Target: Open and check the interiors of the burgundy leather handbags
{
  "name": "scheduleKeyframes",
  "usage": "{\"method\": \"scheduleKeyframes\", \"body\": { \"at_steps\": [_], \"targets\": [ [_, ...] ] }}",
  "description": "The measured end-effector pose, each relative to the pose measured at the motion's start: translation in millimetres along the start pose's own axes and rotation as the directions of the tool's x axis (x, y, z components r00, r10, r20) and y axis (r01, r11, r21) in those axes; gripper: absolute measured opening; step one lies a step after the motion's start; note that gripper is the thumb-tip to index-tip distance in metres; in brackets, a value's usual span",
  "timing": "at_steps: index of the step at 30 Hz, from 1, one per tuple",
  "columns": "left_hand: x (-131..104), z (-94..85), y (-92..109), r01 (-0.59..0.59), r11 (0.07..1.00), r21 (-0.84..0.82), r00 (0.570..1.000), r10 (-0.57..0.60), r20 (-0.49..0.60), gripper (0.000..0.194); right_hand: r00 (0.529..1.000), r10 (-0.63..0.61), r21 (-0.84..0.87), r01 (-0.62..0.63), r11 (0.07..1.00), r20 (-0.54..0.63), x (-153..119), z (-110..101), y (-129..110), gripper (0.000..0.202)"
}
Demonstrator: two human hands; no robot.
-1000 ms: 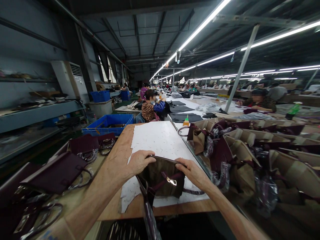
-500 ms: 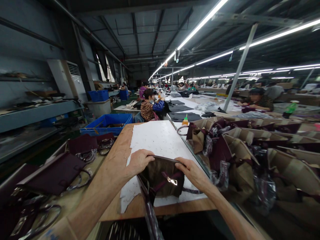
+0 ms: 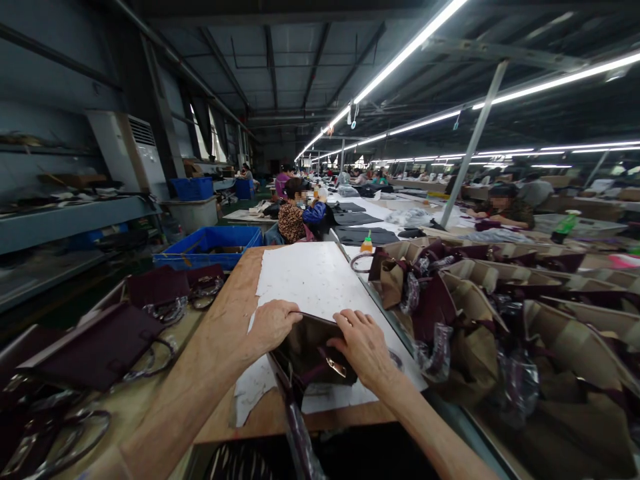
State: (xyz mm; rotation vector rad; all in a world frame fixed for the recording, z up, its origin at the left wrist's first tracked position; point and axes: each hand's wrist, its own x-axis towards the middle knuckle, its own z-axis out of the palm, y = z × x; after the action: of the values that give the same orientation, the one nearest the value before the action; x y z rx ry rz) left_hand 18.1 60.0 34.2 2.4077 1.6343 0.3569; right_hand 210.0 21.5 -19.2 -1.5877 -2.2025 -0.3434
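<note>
A brown and burgundy handbag [image 3: 313, 350] stands on the white paper sheet [image 3: 300, 270] in front of me, a gold buckle [image 3: 336, 366] on its facing side. My left hand [image 3: 273, 325] pinches the bag's upper rim at its left corner, thumb and fingers closed on the edge. At the right end of the rim, my right hand [image 3: 364, 347] lies over the edge, fingers bent across it and thumb on the near side. A plastic-wrapped handle [image 3: 300, 427] hangs from the bag over the table's front edge. The bag's underside is hidden.
Several similar bags [image 3: 475, 340] crowd the right side. More burgundy bags [image 3: 95, 343] lie on a surface at left. Past the wooden board [image 3: 220, 320] are a blue crate [image 3: 205, 243], a small orange bottle [image 3: 367, 244] and a seated person [image 3: 295, 217].
My right hand has shifted from pinching the right corner to lying further over the rim, nearer my left hand. The left hand keeps its hold. The whole view has moved slightly.
</note>
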Motion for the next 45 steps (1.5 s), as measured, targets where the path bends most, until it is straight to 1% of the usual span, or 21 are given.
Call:
{"method": "scheduleKeyframes", "body": {
  "at_steps": [2,4,8,10,12,14,16,18,20,21,24,27,30,33,36,37,39,41,45],
  "targets": [
    [-1,0.1,-2,0.008,1.000,-0.015,1.000,-0.008,0.000,0.026,0.999,-0.031,-0.048,0.032,0.998,0.018,2,1,-1,0.013],
    [-4,-2.8,-2,0.005,1.000,-0.020,1.000,-0.005,0.005,0.025,0.999,-0.032,-0.051,0.034,0.998,0.038,5,1,0,0.007],
    [-9,-12.1,0,-0.037,0.999,0.027,0.999,0.036,0.036,0.028,0.998,0.020,0.062,-0.024,0.998,0.060,11,2,5,0.021],
    [-9,-14.1,-1,-0.060,0.997,0.049,0.997,0.058,0.046,0.030,0.998,0.019,0.094,-0.025,0.995,0.064,12,3,7,0.024],
    [-8,-12.6,-4,-0.075,0.996,0.040,0.996,0.073,0.041,0.029,0.997,0.020,0.086,-0.026,0.996,0.068,14,3,7,0.025],
    [-5,-8.6,-6,-0.080,0.997,0.015,0.996,0.080,0.031,0.028,0.996,0.029,0.039,-0.032,0.999,0.079,15,2,6,0.026],
    [-2,-3.8,-8,-0.071,0.997,-0.005,0.997,0.071,0.023,0.027,0.995,0.045,-0.033,-0.042,0.999,0.094,16,0,0,0.027],
    [0,0.1,-8,-0.049,0.999,0.000,0.999,0.049,0.020,0.027,0.991,0.032,-0.070,-0.023,0.997,0.128,20,-1,-9,0.021],
    [1,1.9,-7,-0.039,0.999,0.017,0.999,0.039,0.011,0.028,0.984,-0.013,-0.041,0.021,0.999,0.176,25,-1,-20,0.012],
    [1,2.1,-8,-0.040,0.999,0.019,0.999,0.040,0.010,0.028,0.981,-0.028,-0.020,0.033,0.999,0.194,28,-1,-26,0.010],
    [0,1.2,-11,-0.061,0.998,-0.030,0.998,0.062,0.015,0.028,0.970,-0.051,0.017,0.049,0.999,0.236,37,-1,-40,0.020],
    [0,1.6,-15,-0.095,0.992,-0.079,0.995,0.096,0.015,0.029,0.951,-0.080,0.038,0.071,0.997,0.298,42,-5,-44,0.032],
    [1,4.0,-19,-0.108,0.990,-0.093,0.994,0.110,0.014,0.029,0.941,-0.060,0.044,0.048,0.998,0.334,42,-7,-41,0.032],
    [0,5.9,-21,-0.111,0.986,-0.125,0.994,0.112,0.000,0.029,0.937,-0.026,0.040,0.013,0.999,0.347,40,-6,-33,0.026],
    [-1,4.6,-20,-0.110,0.983,-0.147,0.994,0.110,-0.008,0.029,0.945,0.001,0.051,-0.019,0.999,0.327,33,-4,-21,0.017],
    [-2,3.4,-18,-0.102,0.985,-0.143,0.995,0.102,-0.010,0.029,0.949,0.015,0.054,-0.034,0.998,0.316,30,-4,-16,0.017],
    [-3,0.2,-15,-0.074,0.991,-0.112,0.997,0.072,-0.014,0.029,0.955,0.049,0.063,-0.071,0.995,0.293,21,-4,-5,0.026],
    [-4,-2.8,-11,-0.038,0.996,-0.083,0.999,0.036,-0.021,0.028,0.963,0.060,0.108,-0.091,0.990,0.262,10,-6,6,0.033],
    [-5,-4.1,-10,-0.012,0.995,-0.097,1.000,0.012,-0.003,0.027,0.978,0.034,0.259,-0.088,0.962,0.204,-6,-7,22,0.030]
  ]
}}
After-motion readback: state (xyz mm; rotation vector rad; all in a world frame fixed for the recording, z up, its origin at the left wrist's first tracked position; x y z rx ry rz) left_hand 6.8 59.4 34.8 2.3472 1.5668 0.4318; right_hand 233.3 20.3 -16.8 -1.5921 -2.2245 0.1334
